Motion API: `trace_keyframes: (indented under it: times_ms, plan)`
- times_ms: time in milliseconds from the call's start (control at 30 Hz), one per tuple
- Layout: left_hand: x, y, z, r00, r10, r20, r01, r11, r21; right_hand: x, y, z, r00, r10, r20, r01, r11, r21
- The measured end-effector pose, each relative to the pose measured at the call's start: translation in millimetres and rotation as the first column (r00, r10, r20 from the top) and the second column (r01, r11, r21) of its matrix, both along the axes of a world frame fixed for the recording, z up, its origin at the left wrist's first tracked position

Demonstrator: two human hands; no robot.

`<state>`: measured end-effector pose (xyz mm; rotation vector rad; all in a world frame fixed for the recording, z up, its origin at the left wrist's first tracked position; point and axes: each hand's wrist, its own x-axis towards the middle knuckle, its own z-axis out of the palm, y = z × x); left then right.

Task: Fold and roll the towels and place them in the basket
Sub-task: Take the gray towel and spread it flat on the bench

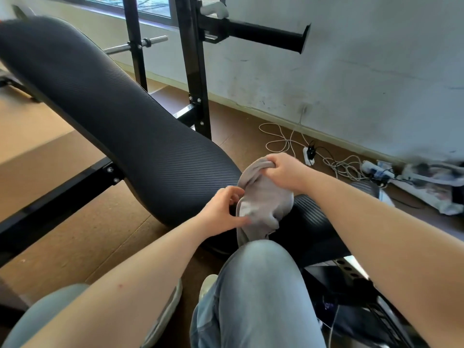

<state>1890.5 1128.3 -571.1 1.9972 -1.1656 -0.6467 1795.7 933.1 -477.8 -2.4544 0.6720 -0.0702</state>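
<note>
A grey towel (263, 199) hangs bunched in the air above my knee, in front of the seat end of a black weight bench (105, 114). My right hand (283, 172) grips its top edge in a closed fist. My left hand (223, 212) pinches the towel's lower left side between thumb and fingers. The towel's bottom end drops behind my knee in blue jeans (258, 272). A black wire basket (376, 315) shows partly at the lower right, under my right forearm; its inside is mostly hidden.
The black bench rack uprights (198, 71) and a padded bar (266, 36) stand behind the bench. White cables and a power strip (308, 154) lie on the brown floor by the wall. Papers and clutter (431, 182) sit at the right.
</note>
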Motion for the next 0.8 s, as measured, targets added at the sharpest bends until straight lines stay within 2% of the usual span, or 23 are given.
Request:
trace_keyframes:
  times_ms: [67, 100, 167, 233, 267, 300, 367, 400, 433, 467, 500, 567, 633, 700, 767, 800]
  plan:
    - [-4.4, -3.7, -1.7, 0.999, -0.027, -0.027, 0.027, 1.0, 0.003, -6.7, 0.7, -8.3, 0.988, -0.006, -0.152, 0.014, 0.999, 0.051]
    - [-5.8, -6.5, -4.9, 0.998, -0.055, -0.009, 0.055, 0.998, 0.024, -10.8, 2.6, -12.9, 0.981, -0.003, -0.192, 0.036, 0.985, 0.167]
    - [-7.3, -13.0, -11.5, 0.997, -0.064, 0.034, 0.063, 0.998, 0.011, -17.4, 8.3, -20.1, 0.977, 0.015, -0.213, 0.09, 0.876, 0.475]
    - [-6.3, -17.7, -18.4, 0.996, -0.074, 0.048, 0.077, 0.995, -0.065, -20.7, 17.1, -19.4, 0.967, 0.066, -0.245, 0.105, 0.775, 0.623]
    - [-5.3, -18.8, -20.3, 0.992, -0.1, 0.076, 0.106, 0.992, -0.075, -18.2, 20.8, -16.8, 0.966, 0.049, -0.252, 0.12, 0.78, 0.614]
    - [-4.4, -19.3, -21.5, 0.986, -0.124, 0.107, 0.133, 0.988, -0.073, -13.6, 23.5, -14.2, 0.971, -0.011, -0.241, 0.144, 0.826, 0.544]
    - [-5.6, -15.1, -16.7, 0.981, -0.129, 0.147, 0.136, 0.99, -0.036, -3.8, 19.2, -17.9, 0.975, -0.132, -0.18, 0.17, 0.961, 0.218]
    - [-5.5, -12.3, -14.2, 0.981, -0.117, 0.155, 0.123, 0.992, -0.036, 0.3, 14.3, -23.3, 0.976, -0.132, -0.172, 0.142, 0.989, 0.047]
    - [-4.8, -9.7, -12.8, 0.985, -0.099, 0.141, 0.107, 0.993, -0.051, 1.3, 11.1, -29.1, 0.974, -0.095, -0.204, 0.09, 0.995, -0.032]
    - [-4.2, -6.9, -11.4, 0.992, -0.064, 0.112, 0.073, 0.994, -0.08, 0.4, 10.7, -35.2, 0.965, -0.034, -0.259, 0.032, 0.999, -0.012]
    - [-2.6, -5.2, -13.5, 0.998, -0.014, 0.065, 0.022, 0.993, -0.117, -1.9, 12.1, -42.8, 0.948, 0.033, -0.317, -0.008, 0.997, 0.08]
    - [-0.3, -0.3, -12.4, 0.991, 0.121, -0.055, -0.128, 0.98, -0.153, -5.2, 18.8, -55.2, 0.92, 0.098, -0.379, -0.008, 0.972, 0.233]
    - [2.9, 2.8, -11.1, 0.966, 0.211, -0.152, -0.231, 0.964, -0.131, -3.7, 20.8, -66.5, 0.943, 0.024, -0.331, 0.059, 0.969, 0.239]
    - [5.2, 4.6, -5.7, 0.942, 0.262, -0.211, -0.296, 0.943, -0.153, 3.5, 20.3, -69.0, 0.956, -0.118, -0.267, 0.194, 0.941, 0.276]
    - [8.5, 5.0, 0.2, 0.918, 0.304, -0.256, -0.352, 0.921, -0.166, 9.0, 21.2, -66.0, 0.941, -0.184, -0.283, 0.278, 0.899, 0.34]
    - [10.9, 5.0, 3.2, 0.91, 0.311, -0.275, -0.366, 0.914, -0.177, 11.3, 19.8, -64.1, 0.935, -0.195, -0.295, 0.29, 0.901, 0.324]
